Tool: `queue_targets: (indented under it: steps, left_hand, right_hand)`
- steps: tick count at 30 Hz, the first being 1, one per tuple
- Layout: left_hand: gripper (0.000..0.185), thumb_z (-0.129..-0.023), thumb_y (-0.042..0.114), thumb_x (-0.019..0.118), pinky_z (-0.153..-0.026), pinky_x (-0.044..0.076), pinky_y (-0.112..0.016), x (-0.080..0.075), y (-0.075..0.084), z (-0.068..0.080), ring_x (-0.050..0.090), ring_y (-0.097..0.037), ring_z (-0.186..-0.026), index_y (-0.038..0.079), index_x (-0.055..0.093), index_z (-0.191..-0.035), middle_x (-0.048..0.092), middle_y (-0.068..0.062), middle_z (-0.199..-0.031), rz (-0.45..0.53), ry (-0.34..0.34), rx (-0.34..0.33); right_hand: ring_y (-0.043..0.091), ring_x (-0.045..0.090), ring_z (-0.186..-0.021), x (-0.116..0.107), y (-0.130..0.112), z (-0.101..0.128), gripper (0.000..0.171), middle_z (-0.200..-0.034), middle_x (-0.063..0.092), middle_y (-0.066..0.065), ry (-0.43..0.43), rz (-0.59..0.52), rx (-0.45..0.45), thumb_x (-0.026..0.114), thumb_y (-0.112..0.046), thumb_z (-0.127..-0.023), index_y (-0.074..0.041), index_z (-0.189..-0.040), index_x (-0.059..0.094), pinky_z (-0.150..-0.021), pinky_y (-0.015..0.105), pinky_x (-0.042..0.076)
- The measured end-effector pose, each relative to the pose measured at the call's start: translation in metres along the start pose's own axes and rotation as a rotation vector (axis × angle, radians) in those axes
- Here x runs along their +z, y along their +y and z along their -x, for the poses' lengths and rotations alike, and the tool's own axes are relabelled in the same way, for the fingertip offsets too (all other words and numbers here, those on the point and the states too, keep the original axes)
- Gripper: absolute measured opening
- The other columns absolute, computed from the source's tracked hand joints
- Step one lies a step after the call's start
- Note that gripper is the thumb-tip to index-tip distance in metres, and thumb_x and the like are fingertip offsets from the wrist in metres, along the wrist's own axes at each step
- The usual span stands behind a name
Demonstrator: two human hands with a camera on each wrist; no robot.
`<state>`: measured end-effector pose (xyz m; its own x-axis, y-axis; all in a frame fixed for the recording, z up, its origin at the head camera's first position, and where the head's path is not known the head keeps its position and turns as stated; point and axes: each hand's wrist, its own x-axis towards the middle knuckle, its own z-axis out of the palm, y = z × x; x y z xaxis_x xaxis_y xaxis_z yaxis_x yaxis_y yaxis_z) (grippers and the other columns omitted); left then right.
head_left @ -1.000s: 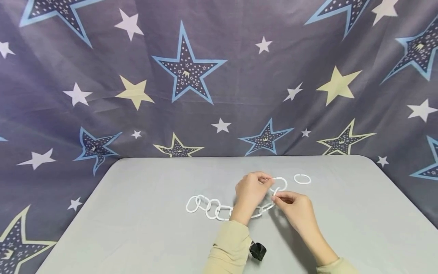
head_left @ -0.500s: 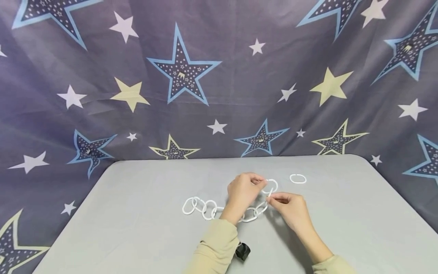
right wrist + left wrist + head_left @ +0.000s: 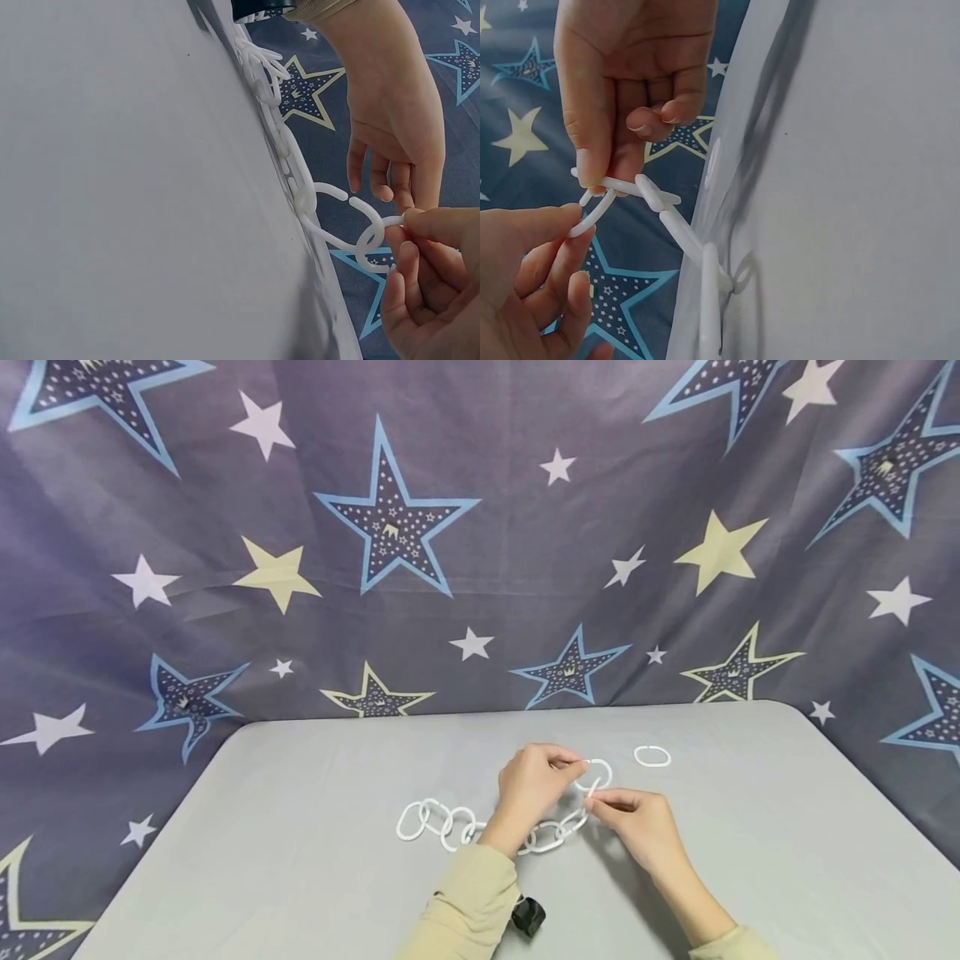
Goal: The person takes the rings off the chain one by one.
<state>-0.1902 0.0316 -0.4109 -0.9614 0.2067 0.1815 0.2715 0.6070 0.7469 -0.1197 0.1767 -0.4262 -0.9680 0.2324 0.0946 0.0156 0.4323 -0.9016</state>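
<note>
white end link (image 3: 611, 774) pinched by left hand (image 3: 531, 785), adjoining link (image 3: 595, 787) by right hand (image 3: 639, 825); linking step presumably being done, steady alignment likely needed.

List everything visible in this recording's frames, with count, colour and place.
Table: 1, light grey, under the work
Backdrop: 1, purple-grey with stars, behind the table
Chain: 1, white, partly on the table; some links hidden, so uncounted
Loose link: 1, white, far right of the chain
Black object: 1, black, beside the left sleeve
Sleeves: 2, beige, on both arms
Left hand: 1, pinching the chain's end
Right hand: 1, pinching the chain
</note>
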Motion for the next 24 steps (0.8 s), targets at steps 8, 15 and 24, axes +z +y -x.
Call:
queue_targets:
  steps: [8, 15, 24]
  left_hand:
    - [0.008, -0.086, 0.04, 0.075, -0.077, 0.048, -0.034, -0.005, -0.003, -0.001, 0.064, 0.0, -0.08, 0.035, 0.08, -0.09, 0.071, 0.021, -0.084, 0.041, -0.02, -0.025]
    - [0.012, -0.089, 0.038, 0.071, -0.075, 0.047, -0.033, -0.014, -0.01, -0.004, 0.06, 0.001, -0.078, 0.032, 0.079, -0.096, 0.07, 0.019, -0.086, 0.057, -0.093, -0.029]
    - [0.014, -0.091, 0.036, 0.069, -0.076, 0.048, -0.032, -0.018, -0.017, -0.007, 0.06, 0.0, -0.079, 0.03, 0.079, -0.099, 0.07, 0.017, -0.088, 0.077, -0.135, -0.027]
  right_hand:
    - [0.004, 0.065, -0.073, 0.0, 0.003, -0.001, 0.019, -0.087, 0.075, 0.009, -0.01, -0.002, 0.014, 0.079, -0.015, -0.084, 0.0, -0.095, 0.078, -0.068, 0.021, 0.051]
    - [0.004, 0.065, -0.073, 0.0, 0.003, 0.0, 0.021, -0.088, 0.075, 0.008, -0.023, -0.007, 0.033, 0.079, -0.017, -0.085, 0.0, -0.098, 0.077, -0.068, 0.02, 0.051]
    - [0.004, 0.066, -0.075, 0.002, 0.003, 0.0, 0.022, -0.09, 0.076, 0.008, -0.054, -0.021, 0.038, 0.078, -0.017, -0.085, -0.001, -0.099, 0.077, -0.071, 0.021, 0.051]
